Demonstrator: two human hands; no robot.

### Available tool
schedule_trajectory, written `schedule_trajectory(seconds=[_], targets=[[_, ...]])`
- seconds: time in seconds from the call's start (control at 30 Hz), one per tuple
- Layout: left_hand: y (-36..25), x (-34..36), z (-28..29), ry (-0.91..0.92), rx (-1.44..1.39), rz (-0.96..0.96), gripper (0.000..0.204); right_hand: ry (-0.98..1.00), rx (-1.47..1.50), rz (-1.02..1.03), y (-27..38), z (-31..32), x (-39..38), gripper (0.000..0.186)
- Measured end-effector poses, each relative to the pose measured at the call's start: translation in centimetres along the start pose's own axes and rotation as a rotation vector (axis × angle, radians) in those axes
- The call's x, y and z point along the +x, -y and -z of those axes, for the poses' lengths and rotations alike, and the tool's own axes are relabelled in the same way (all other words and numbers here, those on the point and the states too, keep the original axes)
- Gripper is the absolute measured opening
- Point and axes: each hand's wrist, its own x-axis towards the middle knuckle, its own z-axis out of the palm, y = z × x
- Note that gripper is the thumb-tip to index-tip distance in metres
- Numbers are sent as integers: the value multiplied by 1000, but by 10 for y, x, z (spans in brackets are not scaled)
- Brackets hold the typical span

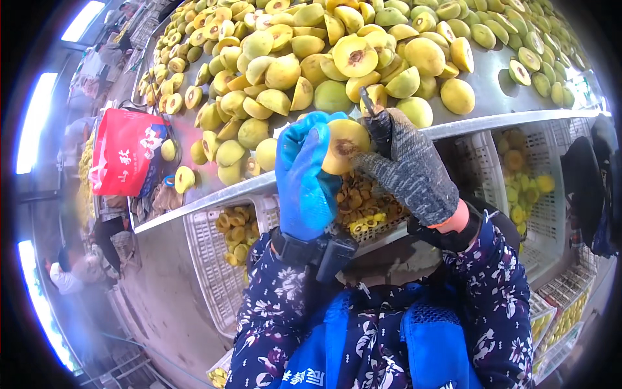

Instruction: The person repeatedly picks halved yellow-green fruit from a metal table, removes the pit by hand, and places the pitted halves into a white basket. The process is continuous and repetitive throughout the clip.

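In a blue rubber glove, my left hand grips a yellow peach half, its cut face with a brown centre turned up toward me. My right hand, in a dark grey knitted glove, is closed round a thin dark tool whose end sticks up past the fingers; its working end is hidden. Fingers of that hand touch the right side of the peach half. Both hands are over the near edge of a metal table, where a large heap of peach halves lies just beyond them.
Below the table edge stand a white crate with brown and yellow pieces, a container of brown pieces under my hands, and another white crate at right. A red bag is at the table's left. Other people are far left.
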Motion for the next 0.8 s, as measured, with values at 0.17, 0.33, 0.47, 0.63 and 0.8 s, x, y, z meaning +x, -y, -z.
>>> schedule_trajectory(seconds=[0.17,0.33,0.47,0.63,0.8], targets=[[-7,1,7,-4,-157,-29,40,-34,-19,-107,4,-7,-11,40],[-11,3,9,98,-324,51,56,26,-135,-4,3,-21,-21,30],[-8,4,6,167,-284,22,54,72,-260,22,-1,-22,-22,24],[0,0,1,60,-220,1,42,218,-200,-265,4,-22,-27,32],[3,0,0,115,-34,-83,42,208,-174,-221,-1,-28,-32,35]])
